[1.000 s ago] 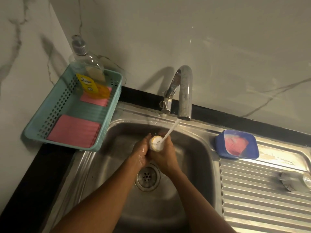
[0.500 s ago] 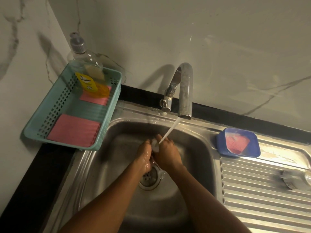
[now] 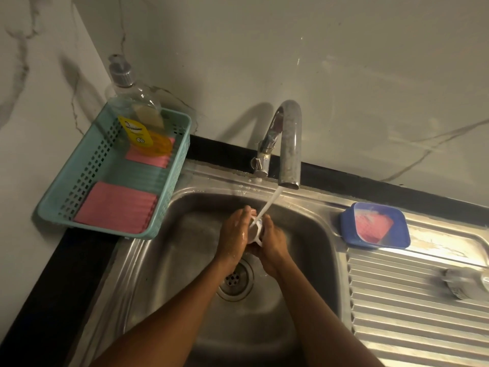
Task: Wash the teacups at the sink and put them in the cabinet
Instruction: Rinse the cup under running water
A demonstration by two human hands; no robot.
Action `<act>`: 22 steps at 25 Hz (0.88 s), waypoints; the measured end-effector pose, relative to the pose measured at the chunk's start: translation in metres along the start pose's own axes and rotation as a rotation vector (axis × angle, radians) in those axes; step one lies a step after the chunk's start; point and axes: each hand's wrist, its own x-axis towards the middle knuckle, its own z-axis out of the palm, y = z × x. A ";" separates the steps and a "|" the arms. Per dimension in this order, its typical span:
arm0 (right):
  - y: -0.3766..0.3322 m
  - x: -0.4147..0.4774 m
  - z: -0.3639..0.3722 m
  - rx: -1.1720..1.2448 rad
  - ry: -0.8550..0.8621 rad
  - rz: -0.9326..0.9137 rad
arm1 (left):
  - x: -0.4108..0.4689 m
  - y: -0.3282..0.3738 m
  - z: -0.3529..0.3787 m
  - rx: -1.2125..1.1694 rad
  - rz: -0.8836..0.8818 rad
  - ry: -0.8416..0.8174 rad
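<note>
— White teacup (image 3: 254, 231): where is it?
— Below the tap (image 3: 289, 144), in the stream (image 3: 270, 205). The left hand (image 3: 234, 235) and right hand (image 3: 272, 247) curl their fingers round it. Rinsing is the step, seemingly.
— Next?
— Probably shake it dry, gripping firmly; it looks slippery.
— Surroundings?
— Steel sink (image 3: 185, 260) below the tap, marble wall (image 3: 344, 75) behind it.

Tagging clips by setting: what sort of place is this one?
Most likely a home kitchen: a stainless steel sink with a ribbed drainboard, a running tap, and a teal basket holding a dish soap bottle and pink cloths. The left hand and right hand hold a teacup under the water.
</note>
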 end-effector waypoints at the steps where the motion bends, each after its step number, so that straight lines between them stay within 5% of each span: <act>1: -0.002 0.002 0.001 0.031 -0.010 0.047 | 0.004 0.000 -0.001 -0.017 -0.044 0.022; 6: -0.011 0.005 -0.004 0.151 -0.089 0.297 | 0.010 0.005 0.000 -0.068 -0.183 -0.072; 8: -0.010 0.006 -0.003 0.094 -0.059 0.349 | 0.009 0.004 0.005 -0.052 -0.148 0.035; 11: 0.000 0.005 0.013 -0.149 0.056 0.077 | 0.016 -0.001 0.002 -0.087 -0.227 0.352; 13: 0.012 -0.002 0.021 -0.257 0.030 -0.134 | 0.025 0.005 -0.002 -0.206 -0.388 0.413; 16: 0.026 -0.004 0.015 -0.598 0.131 -0.436 | 0.030 0.017 -0.012 -0.242 -0.589 0.286; 18: 0.021 -0.006 0.012 -0.535 0.252 -0.496 | 0.025 0.019 -0.014 -0.231 -0.641 0.126; 22: 0.009 -0.015 0.014 -0.353 0.012 -0.370 | 0.022 0.003 -0.010 -0.297 -0.607 0.117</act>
